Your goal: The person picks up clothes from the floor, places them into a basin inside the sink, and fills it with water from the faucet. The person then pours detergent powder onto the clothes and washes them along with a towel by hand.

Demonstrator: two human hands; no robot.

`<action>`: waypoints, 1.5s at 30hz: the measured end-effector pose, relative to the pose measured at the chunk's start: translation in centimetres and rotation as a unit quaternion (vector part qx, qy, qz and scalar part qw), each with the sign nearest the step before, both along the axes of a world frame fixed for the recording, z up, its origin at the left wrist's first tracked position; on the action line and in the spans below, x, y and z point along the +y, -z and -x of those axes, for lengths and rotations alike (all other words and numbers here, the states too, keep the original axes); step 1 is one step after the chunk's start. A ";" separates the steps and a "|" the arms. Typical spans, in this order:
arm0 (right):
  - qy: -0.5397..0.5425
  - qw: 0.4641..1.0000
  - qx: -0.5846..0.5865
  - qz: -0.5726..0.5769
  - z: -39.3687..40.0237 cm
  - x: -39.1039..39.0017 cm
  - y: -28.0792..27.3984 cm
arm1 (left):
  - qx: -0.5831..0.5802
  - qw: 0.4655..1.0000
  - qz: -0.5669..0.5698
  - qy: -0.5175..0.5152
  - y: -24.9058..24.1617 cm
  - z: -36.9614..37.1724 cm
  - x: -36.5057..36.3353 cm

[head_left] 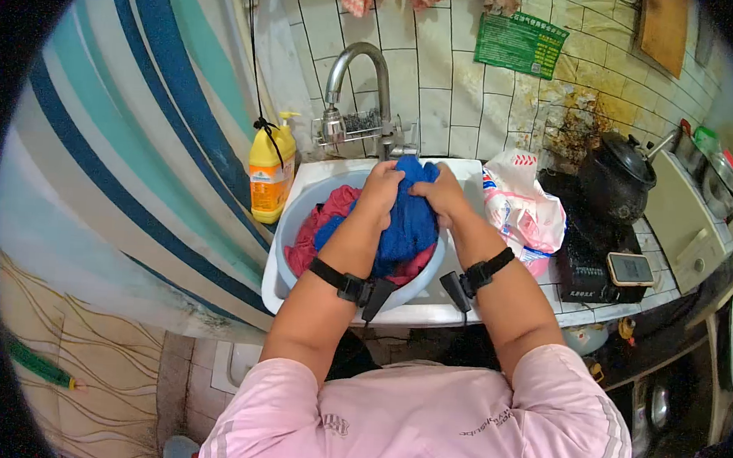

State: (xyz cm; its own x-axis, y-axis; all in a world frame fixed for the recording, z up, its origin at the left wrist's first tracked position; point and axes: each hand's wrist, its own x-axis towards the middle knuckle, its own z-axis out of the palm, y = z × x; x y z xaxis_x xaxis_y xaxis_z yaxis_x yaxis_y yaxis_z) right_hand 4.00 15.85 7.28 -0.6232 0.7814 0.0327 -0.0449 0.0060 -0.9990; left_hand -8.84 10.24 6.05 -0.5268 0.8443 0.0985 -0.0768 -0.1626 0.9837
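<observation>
Both of my hands grip a bunched blue cloth [409,219] over a light blue basin [287,224] in the white sink [470,185]. My left hand [381,190] closes on the cloth's left side, and my right hand [441,193] closes on its upper right side. The lower part of the cloth hangs into the basin. A dark red cloth [312,230] lies in the basin to the left, and a bit of it shows below the blue one. Behind my hands stands a curved metal faucet [380,70].
A yellow pump bottle [271,173] stands left of the sink. On the right are a crumpled white plastic bag [523,209], a black stove [591,268] bearing a dark pot [617,173], and a phone [630,269]. A wire rack [356,128] is fixed beside the faucet.
</observation>
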 end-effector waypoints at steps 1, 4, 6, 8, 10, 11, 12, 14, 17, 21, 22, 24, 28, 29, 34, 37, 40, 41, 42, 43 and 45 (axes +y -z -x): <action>0.025 0.999 0.037 -0.008 0.3 0.2 -0.7 | 0.012 0.999 0.046 -0.023 -1.2 -0.3 -0.9; 0.064 0.991 0.094 -0.069 1.8 0.7 -3.7 | -0.031 0.996 0.062 0.056 -4.4 -0.3 -4.6; 0.100 0.977 0.109 -0.156 3.7 1.6 -6.4 | -0.011 0.995 0.058 0.082 -4.4 0.6 -5.7; 0.121 0.970 0.121 -0.174 4.8 0.2 -9.6 | 0.007 0.992 0.055 0.109 -5.1 0.1 -7.3; 0.090 0.975 0.156 -0.133 3.9 -3.1 -15.0 | 0.022 0.998 -0.027 0.051 -7.5 -1.9 -10.1; 0.058 0.977 0.178 -0.107 4.0 -3.6 -16.6 | 0.022 0.998 -0.024 0.052 -6.7 -1.5 -9.9; 0.059 0.977 0.178 -0.104 4.9 -3.6 -17.7 | 0.134 0.990 -0.047 -0.010 -5.4 -0.6 -9.4; 0.144 0.956 0.182 -0.177 6.4 -3.4 -19.4 | 0.242 0.965 -0.069 -0.071 -3.9 0.7 -8.9; 0.124 0.969 0.169 -0.134 5.7 -4.0 -20.8 | 0.305 0.940 0.021 -0.150 -4.6 1.0 -9.6; 0.150 0.948 0.243 -0.141 6.1 2.9 -18.3 | 0.270 0.944 0.080 -0.174 -8.3 2.8 -11.8; 0.149 0.948 0.242 -0.142 4.8 2.6 -18.3 | 0.305 0.929 0.117 -0.175 -9.1 3.9 -12.0; 0.130 0.963 0.225 -0.074 1.3 0.3 -18.8 | 0.315 0.933 0.064 -0.159 -8.7 9.2 -10.0; 0.085 0.979 0.184 -0.038 -2.1 -0.4 -18.8 | 0.221 0.967 -0.002 -0.124 -14.2 8.4 -10.4; 0.085 0.979 0.183 -0.038 -1.9 0.9 -18.0 | 0.220 0.967 -0.002 -0.124 -15.7 7.4 -11.1; 0.074 0.983 0.165 0.043 -1.9 3.5 -13.2 | 0.250 0.965 0.057 -0.057 -16.4 5.4 -12.3; 0.108 0.989 0.085 0.046 -0.5 6.3 -8.9 | 0.275 0.952 0.138 -0.012 -12.1 7.1 -11.3; 0.083 0.993 0.067 0.054 0.0 6.9 -5.4 | 0.208 0.959 0.186 0.052 -8.9 8.6 -10.9; 0.080 0.993 0.067 0.055 0.3 7.1 -4.4 | 0.291 0.931 0.215 0.045 -8.0 9.7 -10.3; 0.051 0.998 -0.017 0.020 0.6 7.3 -3.4 | 0.372 0.896 0.242 0.038 -7.2 10.8 -9.8; 0.021 0.995 -0.101 -0.015 0.7 7.1 -2.8 | 0.449 0.852 0.267 0.031 -6.2 11.9 -9.2; -0.026 0.993 -0.096 -0.060 0.1 3.7 -2.3 | 0.418 0.867 0.269 0.033 -5.3 12.5 -8.6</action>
